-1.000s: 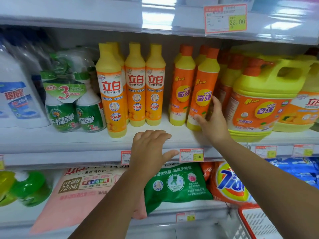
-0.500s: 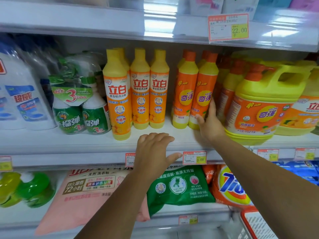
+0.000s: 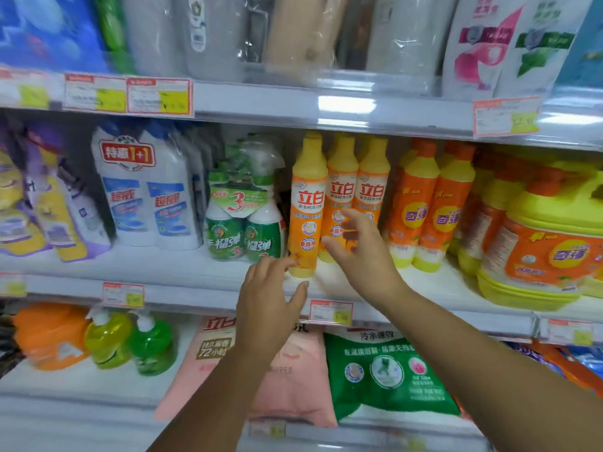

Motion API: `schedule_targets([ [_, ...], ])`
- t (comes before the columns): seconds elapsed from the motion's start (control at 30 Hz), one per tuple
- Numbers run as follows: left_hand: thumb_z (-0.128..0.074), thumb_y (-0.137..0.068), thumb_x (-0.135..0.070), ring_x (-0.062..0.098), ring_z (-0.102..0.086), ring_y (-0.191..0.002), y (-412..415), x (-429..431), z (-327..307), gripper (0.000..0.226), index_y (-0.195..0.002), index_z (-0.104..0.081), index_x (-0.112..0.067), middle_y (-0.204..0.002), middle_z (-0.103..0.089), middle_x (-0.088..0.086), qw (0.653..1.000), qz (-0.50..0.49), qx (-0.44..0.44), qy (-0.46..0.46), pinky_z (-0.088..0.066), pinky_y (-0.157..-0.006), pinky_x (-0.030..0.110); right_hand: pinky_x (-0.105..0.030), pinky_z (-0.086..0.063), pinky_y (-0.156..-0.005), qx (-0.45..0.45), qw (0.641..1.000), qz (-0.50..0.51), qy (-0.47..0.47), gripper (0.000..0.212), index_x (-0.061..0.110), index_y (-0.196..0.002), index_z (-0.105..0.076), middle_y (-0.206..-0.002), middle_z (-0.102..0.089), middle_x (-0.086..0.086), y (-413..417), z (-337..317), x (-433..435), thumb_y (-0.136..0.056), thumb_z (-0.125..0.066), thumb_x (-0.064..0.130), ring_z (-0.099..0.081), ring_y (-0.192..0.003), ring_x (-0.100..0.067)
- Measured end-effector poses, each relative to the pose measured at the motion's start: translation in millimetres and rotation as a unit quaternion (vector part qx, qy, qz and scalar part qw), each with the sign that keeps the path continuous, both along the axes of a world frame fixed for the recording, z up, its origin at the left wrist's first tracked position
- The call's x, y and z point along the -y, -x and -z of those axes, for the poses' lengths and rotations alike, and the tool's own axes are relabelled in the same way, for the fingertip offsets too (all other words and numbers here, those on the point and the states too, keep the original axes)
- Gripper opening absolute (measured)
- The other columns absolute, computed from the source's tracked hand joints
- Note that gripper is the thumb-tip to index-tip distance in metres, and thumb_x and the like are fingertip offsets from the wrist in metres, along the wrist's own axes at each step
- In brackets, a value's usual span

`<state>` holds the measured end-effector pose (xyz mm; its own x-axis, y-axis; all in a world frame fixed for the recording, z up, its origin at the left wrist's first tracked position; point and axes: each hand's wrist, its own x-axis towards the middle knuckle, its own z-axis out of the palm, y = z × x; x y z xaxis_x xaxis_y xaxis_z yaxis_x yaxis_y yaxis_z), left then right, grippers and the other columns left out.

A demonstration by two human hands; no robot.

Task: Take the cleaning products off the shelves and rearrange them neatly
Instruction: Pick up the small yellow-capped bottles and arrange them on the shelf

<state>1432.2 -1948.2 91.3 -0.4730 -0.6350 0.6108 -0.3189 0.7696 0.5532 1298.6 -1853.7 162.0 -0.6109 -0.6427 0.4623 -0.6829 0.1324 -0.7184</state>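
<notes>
Two bare arms came up from the bottom of the frame. The left hand [image 3: 269, 300] was in the middle of the frame, just over the shelf edge [image 3: 182, 293]. Its fingers were loose and a little spread, with the thumb sticking out, and it held nothing. Its fingertips were close to the bottom of the front yellow bottle [image 3: 306, 207], but the blur hid whether they touched. The right hand [image 3: 362, 256] was a bit higher and more to the right. Its fingers were spread open too, in front of the two more yellow bottles [image 3: 357, 181], and it held nothing. A price tag [image 3: 331, 311] hung on the shelf edge between the two wrists. Low down, a pink bag [image 3: 293, 376] and a green bag [image 3: 385, 370] lay on the bottom shelf, with green pump bottles [image 3: 130, 340] at the lower left. On the middle shelf, the front yellow bottle stood upright, nearer the edge than the others. A green spray pack [image 3: 244, 223] stood just to its left, then white bottles [image 3: 146, 194]. Orange bottles [image 3: 430, 207] and a big yellow jug [image 3: 548, 243] stood on the right. At the top of the frame were blurry pouches [image 3: 489, 44].
</notes>
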Motion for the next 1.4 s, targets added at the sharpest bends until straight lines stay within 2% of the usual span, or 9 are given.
schedule_targets([
  [0.17, -0.066, -0.090, -0.039, 0.016, -0.043, -0.128, -7, 22, -9, 0.058, -0.142, -0.045, -0.023, -0.138, -0.050, -0.003, 0.997, 0.000, -0.011, -0.071, -0.039, -0.099, 0.031, -0.046, -0.056, -0.089, 0.039, 0.997, 0.048, 0.045, 0.081, 0.028, -0.129, -0.044, -0.124, -0.061, 0.003, -13, -22, 59, -0.064, -0.076, 0.063, -0.062, -0.111, -0.016],
  [0.27, -0.066, -0.090, -0.041, 0.017, -0.039, -0.135, -2, 24, -13, 0.069, -0.150, -0.035, -0.024, -0.150, -0.042, -0.001, 0.994, 0.035, -0.018, -0.101, -0.037, -0.106, 0.034, -0.047, -0.056, -0.086, 0.024, 0.994, 0.101, 0.029, 0.074, 0.026, -0.127, -0.045, -0.122, -0.063, 0.002, -9, -23, 72, -0.069, -0.080, 0.058, -0.064, -0.110, -0.020],
  [0.43, -0.070, -0.087, -0.041, 0.014, -0.039, -0.138, 3, 20, -19, 0.083, -0.155, -0.023, -0.028, -0.156, -0.035, -0.005, 0.985, 0.090, -0.041, -0.143, -0.038, -0.109, 0.033, -0.016, -0.049, -0.077, 0.022, 0.999, 0.022, 0.043, 0.049, 0.025, -0.121, -0.049, -0.107, -0.061, 0.015, -19, -28, 50, -0.083, -0.079, 0.030, -0.059, -0.091, 0.001],
  [0.6, -0.075, -0.085, -0.032, 0.007, -0.044, -0.132, -4, 0, -38, 0.086, -0.152, -0.023, -0.041, -0.150, -0.042, -0.013, 0.972, 0.170, -0.042, -0.156, -0.042, -0.104, 0.029, -0.009, -0.048, -0.081, 0.020, 0.995, -0.063, 0.077, 0.049, 0.027, -0.122, -0.049, -0.113, -0.062, 0.014, -44, -28, -9, -0.084, -0.078, 0.020, -0.060, -0.099, 0.001],
  [0.77, -0.078, -0.083, -0.026, -0.012, -0.055, -0.102, -16, -49, -65, 0.086, -0.128, -0.021, -0.071, -0.124, -0.047, -0.034, 0.933, 0.258, -0.018, -0.251, -0.048, -0.078, 0.009, -0.024, -0.057, -0.083, 0.102, 0.983, -0.089, 0.123, 0.035, 0.026, -0.113, -0.057, -0.106, -0.068, 0.008, -56, -49, -80, -0.086, -0.076, 0.015, -0.068, -0.093, -0.002],
  [0.93, -0.084, -0.075, -0.034, 0.003, -0.061, -0.098, -26, -123, -68, 0.073, -0.129, -0.038, -0.048, -0.119, -0.059, -0.017, 0.906, 0.294, 0.043, -0.303, -0.056, -0.075, 0.025, -0.035, -0.061, -0.081, 0.206, 0.967, -0.110, 0.098, 0.064, 0.036, -0.136, -0.039, -0.115, -0.068, 0.006, -58, -55, -159, -0.087, -0.074, 0.015, -0.071, -0.095, -0.009],
  [1.1, -0.084, -0.071, -0.038, 0.004, -0.061, -0.091, -30, -212, -27, 0.066, -0.121, -0.042, -0.047, -0.109, -0.060, -0.016, 0.937, 0.229, 0.033, -0.261, -0.053, -0.072, 0.027, -0.014, -0.052, -0.063, 0.183, 0.978, -0.023, 0.100, 0.069, 0.030, -0.128, -0.042, -0.108, -0.064, 0.007, -65, -41, -219, -0.071, -0.078, 0.044, -0.065, -0.092, -0.003],
  [1.27, -0.086, -0.070, -0.042, 0.005, -0.064, -0.103, -29, -235, -32, 0.062, -0.111, -0.043, -0.059, -0.116, -0.063, -0.020, 0.855, 0.328, 0.156, -0.370, -0.055, -0.092, 0.033, -0.023, -0.054, -0.054, 0.253, 0.964, -0.007, 0.087, 0.054, 0.031, -0.126, -0.051, -0.092, -0.068, 0.013, -46, -29, -257, -0.081, -0.080, 0.028, -0.070, -0.085, -0.011],
  [1.4, -0.080, -0.070, -0.017, 0.020, -0.065, -0.114, -32, -229, -45, 0.058, -0.119, -0.056, -0.036, -0.122, -0.070, 0.001, 0.747, 0.393, 0.222, -0.489, -0.048, -0.103, 0.043, -0.034, -0.058, -0.062, 0.336, 0.934, -0.026, 0.117, 0.070, 0.027, -0.138, -0.041, -0.091, -0.072, 0.008, -32, -25, -275, -0.079, -0.078, 0.023, -0.073, -0.080, -0.014],
])
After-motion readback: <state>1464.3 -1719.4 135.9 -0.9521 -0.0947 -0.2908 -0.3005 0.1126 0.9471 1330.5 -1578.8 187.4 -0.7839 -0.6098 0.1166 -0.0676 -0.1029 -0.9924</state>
